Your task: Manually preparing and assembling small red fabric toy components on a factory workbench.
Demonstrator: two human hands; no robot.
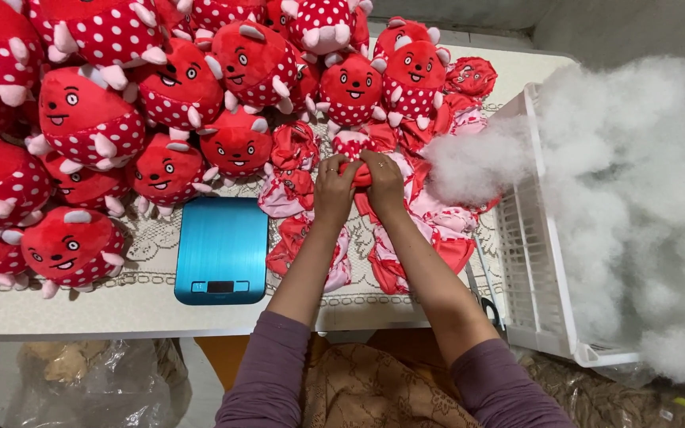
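My left hand [333, 190] and my right hand [384, 184] meet over the middle of the table, both gripping one red unstuffed toy skin [357, 174] between the fingers. Under and around my hands lie several flat empty toy skins [430, 230], red with pink and white lining. A heap of stuffed red plush toys [89, 119] with white dots and smiling faces fills the left and far side of the table. White stuffing fibre [636, 206] spills from the right, one tuft reaching close to my right hand.
A blue flat kitchen scale [222, 250] lies left of my hands. A white plastic crate [529, 261] holds the fibre at the table's right edge. Scissors [481, 297] lie near the front edge. A lace cloth [152, 246] covers the table. Plastic bags [97, 380] sit on the floor.
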